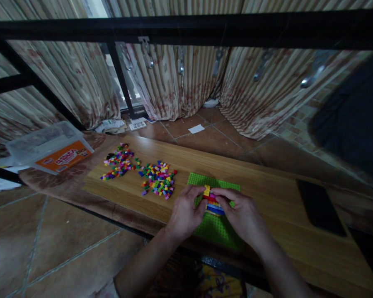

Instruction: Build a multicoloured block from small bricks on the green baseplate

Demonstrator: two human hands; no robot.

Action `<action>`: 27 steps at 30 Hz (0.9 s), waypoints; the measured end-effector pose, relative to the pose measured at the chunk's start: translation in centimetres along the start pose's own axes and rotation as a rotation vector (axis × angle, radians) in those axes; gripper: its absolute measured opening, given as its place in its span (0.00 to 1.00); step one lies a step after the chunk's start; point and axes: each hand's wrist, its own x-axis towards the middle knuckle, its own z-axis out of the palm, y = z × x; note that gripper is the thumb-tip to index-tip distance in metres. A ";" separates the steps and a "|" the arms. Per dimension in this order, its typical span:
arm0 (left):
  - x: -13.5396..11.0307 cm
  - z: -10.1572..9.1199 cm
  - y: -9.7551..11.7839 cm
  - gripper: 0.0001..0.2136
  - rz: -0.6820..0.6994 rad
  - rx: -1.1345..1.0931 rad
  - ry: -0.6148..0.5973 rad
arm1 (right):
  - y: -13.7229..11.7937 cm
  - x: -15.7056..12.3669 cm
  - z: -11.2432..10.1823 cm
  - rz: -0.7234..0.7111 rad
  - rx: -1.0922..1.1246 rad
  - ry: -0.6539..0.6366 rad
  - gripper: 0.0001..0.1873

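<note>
A green studded baseplate (226, 231) lies on the wooden board in front of me. Near its middle stands a small structure of toy bricks (214, 206), with blue, light blue, orange, red and pink layers and yellow on top. My left hand (186, 209) grips its left side, thumb and fingers bent around the upper bricks. From the right, my right hand (240, 207) pinches the same structure near the top. The fingers hide part of the bricks, and whether a loose brick is between them is not visible.
Two piles of loose bricks, one nearer (158, 180) and one farther (119, 161), lie to the left on the wooden board (267, 207). A clear plastic tub (49, 145) with an orange label stands beyond them. A black phone-like slab (320, 207) lies at the right.
</note>
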 end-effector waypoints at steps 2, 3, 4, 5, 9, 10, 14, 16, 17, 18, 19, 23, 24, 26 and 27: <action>-0.1 0.0 -0.1 0.10 0.001 0.005 0.005 | 0.3 0.1 0.2 0.034 0.050 0.020 0.12; -0.1 0.0 -0.1 0.10 0.000 0.008 0.008 | 0.4 0.1 0.3 0.045 0.079 0.025 0.11; -0.2 0.0 -0.1 0.10 0.000 0.011 0.011 | 0.6 0.2 0.4 0.051 0.107 0.027 0.11; -0.2 0.0 -0.1 0.10 0.001 0.014 0.012 | 0.6 0.2 0.5 0.055 0.134 0.028 0.11; -0.5 0.0 -0.1 0.11 0.035 0.034 0.010 | 0.6 0.3 0.7 0.089 0.232 0.051 0.10; -0.5 0.0 -0.1 0.11 0.056 0.045 0.011 | 0.6 0.4 0.8 0.106 0.257 0.059 0.10; -0.6 0.2 -0.5 0.13 0.178 0.140 0.015 | 0.7 0.7 1.0 0.174 0.376 0.068 0.10; -0.8 0.3 -0.8 0.13 0.227 0.227 0.015 | 0.8 1.0 1.1 0.209 0.424 0.056 0.11; -0.9 0.3 -0.9 0.13 0.243 0.280 0.010 | 0.9 1.2 1.1 0.225 0.438 0.050 0.12; -1.0 0.3 -0.9 0.13 0.254 0.338 0.002 | 0.9 1.3 1.1 0.240 0.449 0.043 0.12; -1.1 0.3 -0.9 0.14 0.259 0.398 -0.012 | 0.9 1.5 1.1 0.254 0.461 0.035 0.13; -1.2 0.0 -0.2 0.15 0.278 0.620 -0.075 | 1.1 2.1 0.9 0.330 0.527 -0.012 0.13; -1.2 0.0 0.0 0.15 0.287 0.663 -0.088 | 1.1 2.2 0.8 0.358 0.536 -0.025 0.13; -1.1 -0.1 0.5 0.14 0.302 0.729 -0.109 | 1.1 2.5 0.7 0.404 0.540 -0.051 0.13; -1.0 0.0 0.7 0.14 0.303 0.749 -0.119 | 1.2 2.7 0.6 0.416 0.539 -0.061 0.13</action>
